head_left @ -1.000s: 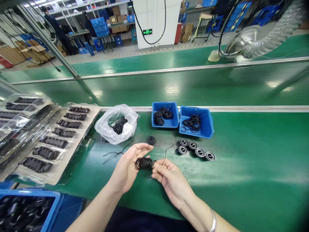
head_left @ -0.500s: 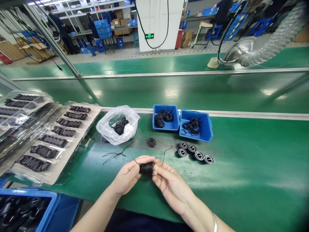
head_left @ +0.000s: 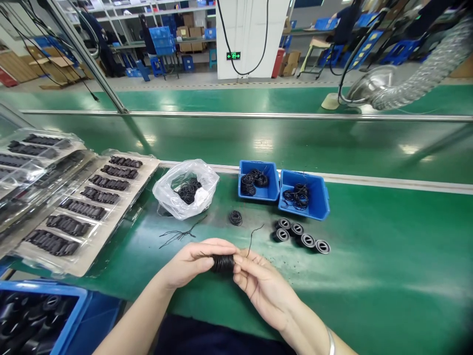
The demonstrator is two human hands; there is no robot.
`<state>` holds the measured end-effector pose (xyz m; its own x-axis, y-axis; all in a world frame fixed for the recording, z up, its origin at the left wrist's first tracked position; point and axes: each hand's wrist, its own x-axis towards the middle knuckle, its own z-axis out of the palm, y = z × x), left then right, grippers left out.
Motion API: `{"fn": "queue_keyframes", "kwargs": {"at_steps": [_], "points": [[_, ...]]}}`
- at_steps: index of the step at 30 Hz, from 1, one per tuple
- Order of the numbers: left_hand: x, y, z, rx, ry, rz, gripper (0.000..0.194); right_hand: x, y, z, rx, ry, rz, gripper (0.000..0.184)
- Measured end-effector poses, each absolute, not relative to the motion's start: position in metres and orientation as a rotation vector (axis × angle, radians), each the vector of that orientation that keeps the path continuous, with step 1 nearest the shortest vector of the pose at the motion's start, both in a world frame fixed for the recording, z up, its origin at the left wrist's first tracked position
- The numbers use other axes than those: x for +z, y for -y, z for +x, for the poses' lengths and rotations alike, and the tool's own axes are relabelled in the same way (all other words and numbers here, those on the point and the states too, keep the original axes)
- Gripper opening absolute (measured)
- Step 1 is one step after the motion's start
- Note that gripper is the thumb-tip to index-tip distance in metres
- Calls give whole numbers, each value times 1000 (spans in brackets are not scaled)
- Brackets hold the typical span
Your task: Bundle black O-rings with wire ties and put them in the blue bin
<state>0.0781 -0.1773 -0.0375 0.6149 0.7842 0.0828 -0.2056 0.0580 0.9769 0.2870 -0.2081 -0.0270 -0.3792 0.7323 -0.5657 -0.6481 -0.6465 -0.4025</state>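
Between my two hands is a bundle of thin black rings [head_left: 223,263], packed side by side like a short roll. My left hand [head_left: 192,261] is closed around its left end, with the fingers over the top. At the right end, my right hand [head_left: 258,281] pinches the bundle with thumb and fingers. A thin black strand [head_left: 252,236] sticks up beside the right fingers. Beyond the hands, a small coil of black rings [head_left: 235,218] lies on the green table. Several loose black strands [head_left: 179,233] lie left of it.
A clear plastic bag [head_left: 162,190] of black rings stands behind. Two blue bins, the left bin [head_left: 258,195] and the right bin [head_left: 314,207], hold more rings. Several black round parts [head_left: 308,240] sit at right. Trays of black parts [head_left: 88,241] and a blue crate [head_left: 83,301] are at left.
My left hand has shifted a little along the bundle, its fingers now stretched further over the top. The right hand keeps its pinch. The whole view has moved slightly.
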Motion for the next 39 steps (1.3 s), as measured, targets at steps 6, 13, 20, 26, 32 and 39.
{"fn": "queue_keyframes", "kwargs": {"at_steps": [6, 13, 20, 26, 32, 39], "points": [[-43, 179, 84, 908, -715, 1306, 28, -20, 206, 287, 2099, 240, -933, 28], [-42, 183, 89, 944, -670, 864, 25, -16, 200, 295, 1960, 794, -925, 23], [-38, 187, 90, 730, -590, 763, 30, -10, 186, 322, 1154, 1985, -827, 4], [-33, 187, 90, 500, -613, 632, 32, 3, 180, 331, 978, 2371, -596, 17], [-37, 192, 93, 429, -611, 507, 28, 19, 183, 333, 920, 2498, -638, 29], [-35, 195, 98, 295, -622, 450, 25, 31, 182, 328, 881, 2687, -591, 38]]}}
